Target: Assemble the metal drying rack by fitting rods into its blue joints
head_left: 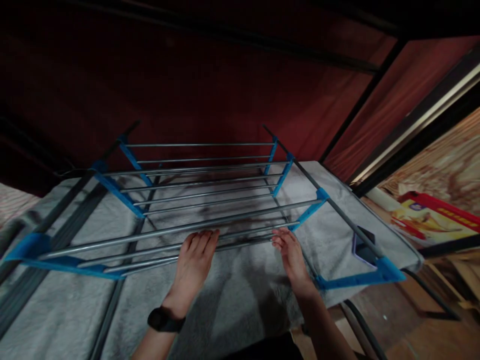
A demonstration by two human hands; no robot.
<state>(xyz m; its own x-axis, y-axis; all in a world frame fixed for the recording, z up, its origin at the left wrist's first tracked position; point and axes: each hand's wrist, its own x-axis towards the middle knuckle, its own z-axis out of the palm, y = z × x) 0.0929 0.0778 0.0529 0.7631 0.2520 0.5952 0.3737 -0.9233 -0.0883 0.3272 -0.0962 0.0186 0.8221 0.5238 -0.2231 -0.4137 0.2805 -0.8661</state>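
A rack [204, 194] of thin grey metal rods, joined by blue plastic brackets [116, 192] and dark side poles, lies on a grey cloth. My left hand [197, 257], with a black watch on its wrist, has its fingers curled over the nearer rods [157, 261], around the middle of their length. Towards the right end of the same rods is my right hand [290, 252], its fingers bent around the lowest rod beside a blue bracket [309, 214]. At the front right, another blue bracket [360, 277] shows without rods along it.
The grey blanket [240, 295] covers a table-like surface. A phone [363, 246] lies under the right side pole. Loose dark tubes [71, 225] are at the left. A red curtain [210, 80] hangs behind, and a red and yellow box [431, 217] is beyond the right edge.
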